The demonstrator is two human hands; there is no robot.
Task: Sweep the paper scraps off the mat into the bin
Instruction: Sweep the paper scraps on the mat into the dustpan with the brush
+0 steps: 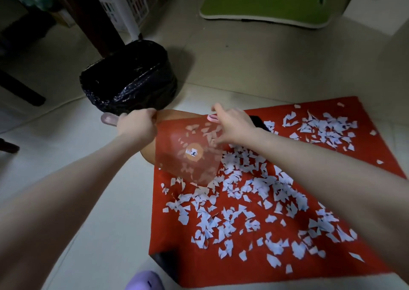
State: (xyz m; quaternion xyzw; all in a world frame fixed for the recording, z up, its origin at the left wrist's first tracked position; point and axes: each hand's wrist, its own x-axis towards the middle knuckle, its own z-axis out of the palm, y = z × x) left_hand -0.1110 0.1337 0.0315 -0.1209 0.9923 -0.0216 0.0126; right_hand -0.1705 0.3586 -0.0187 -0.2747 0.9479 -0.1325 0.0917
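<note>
A red mat [221, 265] lies on the tiled floor, covered with several pale paper scraps [243, 201]. The bin [141, 90], lined with a black bag, stands just past the mat's far left corner. My left hand [137, 123] grips the pink handle of a translucent dustpan [188, 163], tilted above the mat's left edge beside the bin, with scraps showing through it. My right hand [234, 126] is over the dustpan's far rim, fingers loosely around a small brush [259, 121] with a pink handle end and dark bristles.
A brown round object [174, 115] shows under the dustpan. A dark table leg [93, 13] and a white basket [132, 0] stand behind the bin. A green board [265, 4] lies at the far right. A purple object [143, 281] is at the bottom edge.
</note>
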